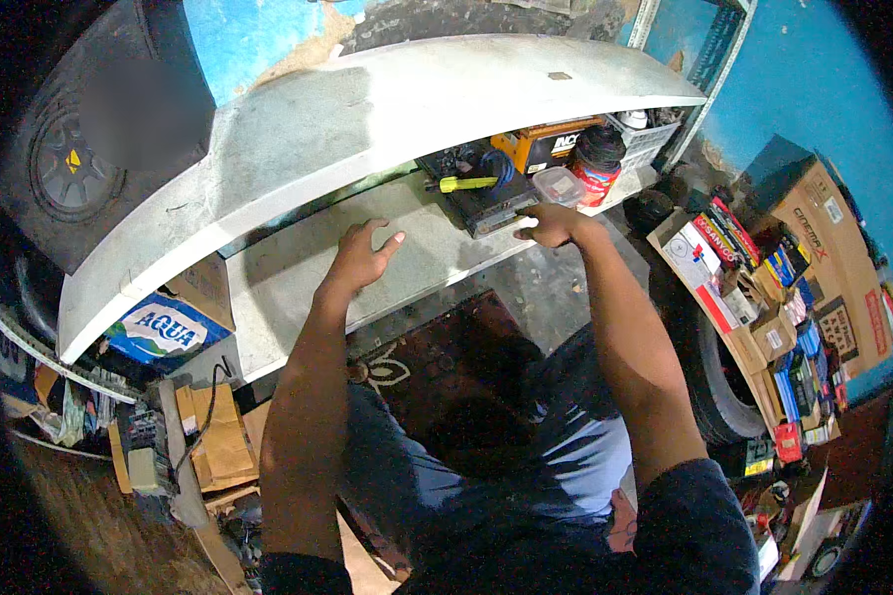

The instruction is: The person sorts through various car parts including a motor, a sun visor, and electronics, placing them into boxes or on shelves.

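My left hand (pixel 365 258) hovers over the bare part of the lower shelf board (pixel 293 263), fingers apart and holding nothing. At the front right corner of a flat black tray (pixel 481 220), my right hand (pixel 558 226) has its thumb and fingers closed on the edge. In the tray lie a yellow-green stick-like piece (pixel 466 183), a blue coiled cable (pixel 503 167) and dark clutter too small to tell. A clear plastic tub (pixel 559 186) stands beside the tray, close to my right hand, with a red container (pixel 595 185) behind it.
The white upper shelf (pixel 417 104) curves overhead. An orange-and-black box (pixel 544 149) and a grey crate (pixel 647 142) stand deeper in. To the right are a tyre (pixel 719 382) and a board of small boxes (pixel 774 337); at left, a blue-and-white carton (pixel 164 327). A patterned mat (pixel 437 372) lies below.
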Demonstrator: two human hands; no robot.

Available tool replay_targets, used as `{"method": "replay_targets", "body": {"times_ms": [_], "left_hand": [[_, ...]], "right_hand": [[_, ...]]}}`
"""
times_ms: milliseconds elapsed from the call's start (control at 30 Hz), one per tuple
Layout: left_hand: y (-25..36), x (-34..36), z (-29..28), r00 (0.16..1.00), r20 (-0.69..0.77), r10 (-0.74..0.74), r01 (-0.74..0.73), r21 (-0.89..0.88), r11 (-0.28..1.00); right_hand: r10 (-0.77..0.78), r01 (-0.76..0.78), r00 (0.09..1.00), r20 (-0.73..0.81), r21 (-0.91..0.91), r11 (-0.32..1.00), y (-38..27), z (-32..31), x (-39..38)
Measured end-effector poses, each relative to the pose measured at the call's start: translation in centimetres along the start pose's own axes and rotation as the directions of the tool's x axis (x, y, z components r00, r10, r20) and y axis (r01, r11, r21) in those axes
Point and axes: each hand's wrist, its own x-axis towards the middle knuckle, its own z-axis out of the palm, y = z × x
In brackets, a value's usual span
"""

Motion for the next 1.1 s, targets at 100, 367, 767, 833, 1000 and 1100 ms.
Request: {"method": "replay_targets", "body": {"times_ms": [100,367,767,833,1000,1100], "left_hand": [[2.2,0.4,1.2,0.999,0.03,0.027,-0.027,0.0,1.0],[3.7,5.8,2.6,0.967,0.254,-0.02,-0.055,0.286,0.957],[1.0,18.6,13.0,0.911,0.399,-0.102,-0.048,0.349,0.936],[-0.4,18.4,15.7,0.969,0.22,-0.113,-0.014,0.506,0.862],[1.9,19.2,19.7,0.968,0.248,0.033,-0.187,0.63,0.754],[1.2,20.0,20.4,0.973,0.232,0.001,-0.145,0.603,0.785]], "right_hand": [[0.094,-0.093,0.995,0.031,-0.02,0.995,4.2,0.9,-0.3],[0.01,0.043,0.962,-0.273,0.188,0.981,9.2,2.2,2.6],[-0.092,0.135,0.951,-0.295,0.127,0.983,12.7,3.4,14.2],[-0.029,0.106,0.945,-0.325,0.224,0.969,11.0,4.7,15.8],[0.049,0.241,0.815,-0.577,0.415,0.878,15.5,9.8,21.2],[0.148,0.276,0.822,-0.549,0.613,0.741,14.0,10.2,23.3]]}}
